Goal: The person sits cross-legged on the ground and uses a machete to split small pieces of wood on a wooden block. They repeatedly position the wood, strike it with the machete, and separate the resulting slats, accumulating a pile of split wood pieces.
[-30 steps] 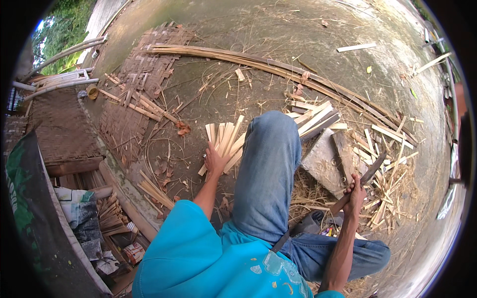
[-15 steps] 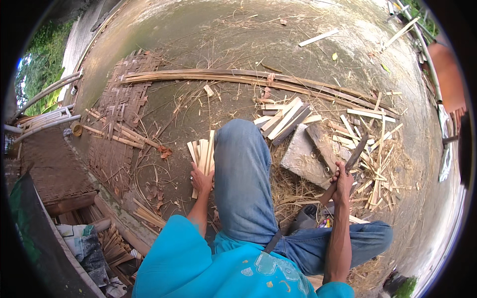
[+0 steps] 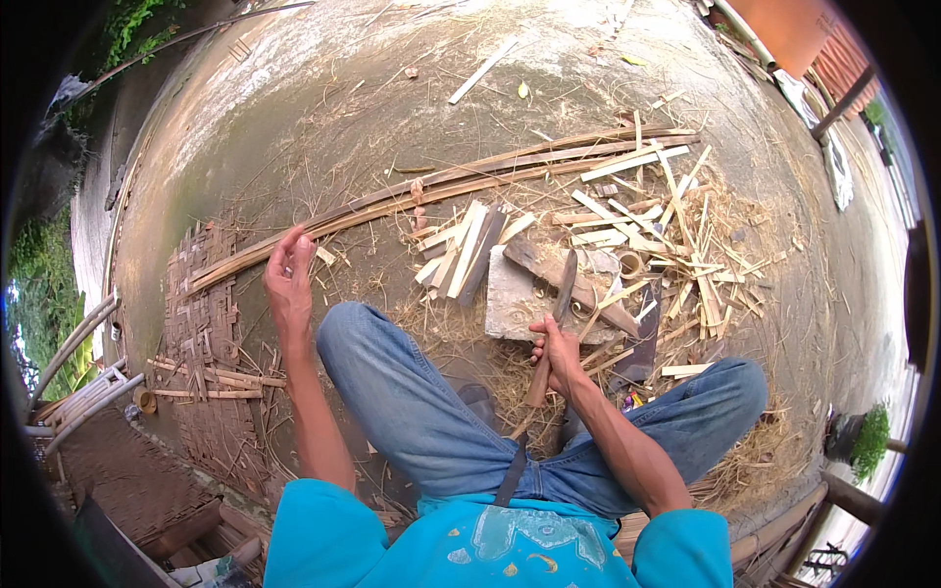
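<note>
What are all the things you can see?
Straight wooden-handled knife: one, brown, in right hand
Flat rough slab: one, grey, centre right
Thick wooden plank: one, brown, across slab
Short flat wooden strips: many, pale, around slab
Long thin strips: several, brown, beyond slab
Flat woven mat: one, brown, left side
Denim trousers: one pair, blue, foreground
Cloth shirt: one, turquoise, bottom
Left hand: one, bare, left of trousers
Right hand: one, bare, around knife

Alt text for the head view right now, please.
A person's right hand grips a long knife near a pale block; the left hand is open, apparently empty. Pale wood strips lie scattered on the ground.
</note>
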### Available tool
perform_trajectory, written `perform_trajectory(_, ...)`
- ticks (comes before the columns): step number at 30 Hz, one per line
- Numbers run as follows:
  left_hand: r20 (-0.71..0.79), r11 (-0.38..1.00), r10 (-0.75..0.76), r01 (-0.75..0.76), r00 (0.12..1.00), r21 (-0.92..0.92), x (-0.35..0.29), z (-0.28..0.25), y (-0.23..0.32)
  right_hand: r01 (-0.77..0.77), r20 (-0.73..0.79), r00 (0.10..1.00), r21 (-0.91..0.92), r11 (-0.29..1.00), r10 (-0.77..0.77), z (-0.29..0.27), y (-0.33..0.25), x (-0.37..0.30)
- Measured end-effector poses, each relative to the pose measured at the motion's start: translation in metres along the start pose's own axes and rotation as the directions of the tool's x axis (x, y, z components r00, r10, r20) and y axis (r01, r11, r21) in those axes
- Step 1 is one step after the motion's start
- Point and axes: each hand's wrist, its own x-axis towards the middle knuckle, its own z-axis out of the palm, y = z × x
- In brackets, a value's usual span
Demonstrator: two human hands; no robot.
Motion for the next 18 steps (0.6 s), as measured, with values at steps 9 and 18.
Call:
perform_trajectory(9,0.723,0.862,-0.23,-0.21,0.651,0.462,0.036,0.193,-0.042,0.017,0.048,0.998,0.223,0.975,-0.029,0.013,-0.02,0.002)
perform_trajectory(18,0.844,0.62,-0.457,-0.58,0.281,0.528,-0.038,0.222,-0.104,0.033,0.01,0.999,0.195,0.98,-0.036,0.006,-0.015,-0.019)
